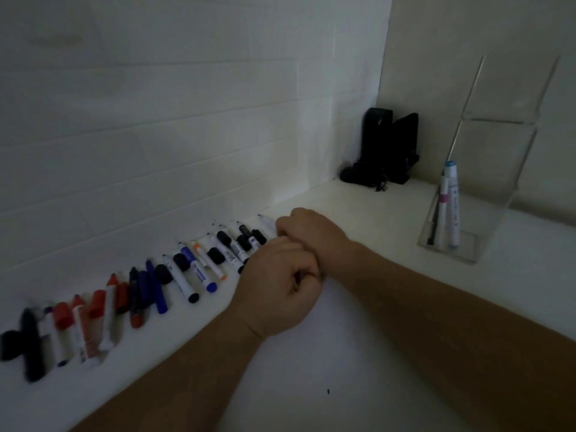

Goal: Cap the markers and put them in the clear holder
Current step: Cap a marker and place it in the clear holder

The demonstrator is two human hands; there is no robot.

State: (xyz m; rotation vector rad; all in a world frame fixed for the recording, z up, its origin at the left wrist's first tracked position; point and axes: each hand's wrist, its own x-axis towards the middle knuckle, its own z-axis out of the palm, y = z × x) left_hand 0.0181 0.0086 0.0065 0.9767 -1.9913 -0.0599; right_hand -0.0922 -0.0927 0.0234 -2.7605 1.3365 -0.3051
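Note:
A row of whiteboard markers [199,269], black, blue, red and orange, lies along the foot of the white wall, some capped and some bare. Loose black caps [215,255] sit among them. My right hand [311,232] is curled at the row's right end, its fingers closed around a white marker [268,224] there. My left hand [277,285] is a tight fist pressed against the right wrist; whatever it holds is hidden. The clear holder [486,194] stands at the right with two or three capped markers [450,204] upright in it.
A black device with a tangled cable [386,151] stands in the back corner. The white counter [374,338] runs from the wall towards me, with a small dark speck [328,391] near its front.

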